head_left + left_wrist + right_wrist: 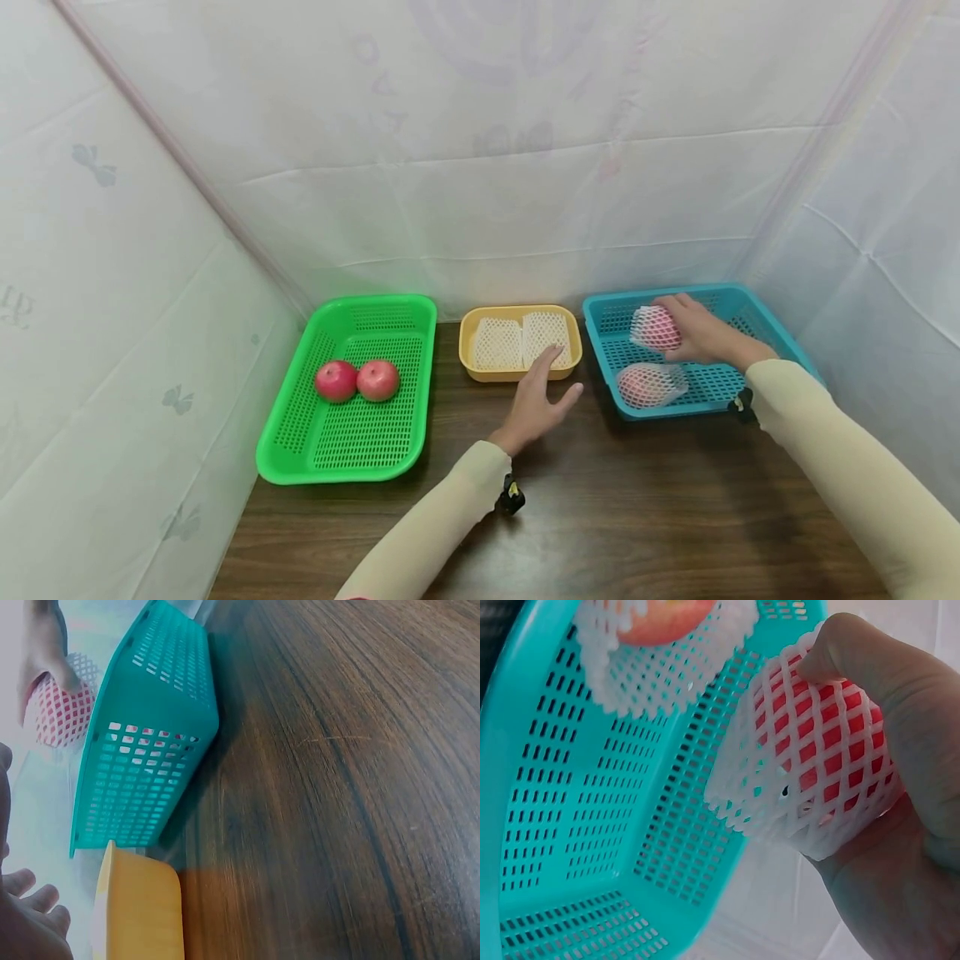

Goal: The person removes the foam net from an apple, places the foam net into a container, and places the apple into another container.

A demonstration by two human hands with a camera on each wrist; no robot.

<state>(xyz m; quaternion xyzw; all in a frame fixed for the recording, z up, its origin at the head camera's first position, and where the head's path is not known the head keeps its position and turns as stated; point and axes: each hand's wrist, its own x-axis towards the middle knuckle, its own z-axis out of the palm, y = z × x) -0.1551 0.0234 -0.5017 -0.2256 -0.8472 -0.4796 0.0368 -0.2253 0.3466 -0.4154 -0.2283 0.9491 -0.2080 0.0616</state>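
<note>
My right hand (pixel 697 330) grips a red apple in a white foam net sleeve (pixel 656 327), held over the blue basket (pixel 780 329). In the right wrist view the thumb and fingers wrap round the netted apple (pixel 829 746), and the sleeve's loose end hangs past the fruit. A second netted apple (pixel 651 385) lies in the near left part of that basket. My left hand (pixel 534 408) is just in front of the small yellow tray (pixel 480 375), fingers spread and holding nothing. Two flat white foam nets (pixel 498 344) lie side by side in the tray.
On the left stands a green basket (pixel 367 454) with two bare red apples (pixel 378 381) touching each other inside. All the containers sit on a dark wooden table (pixel 600 517). Pale patterned curtains (pixel 480 217) close off the back and both sides.
</note>
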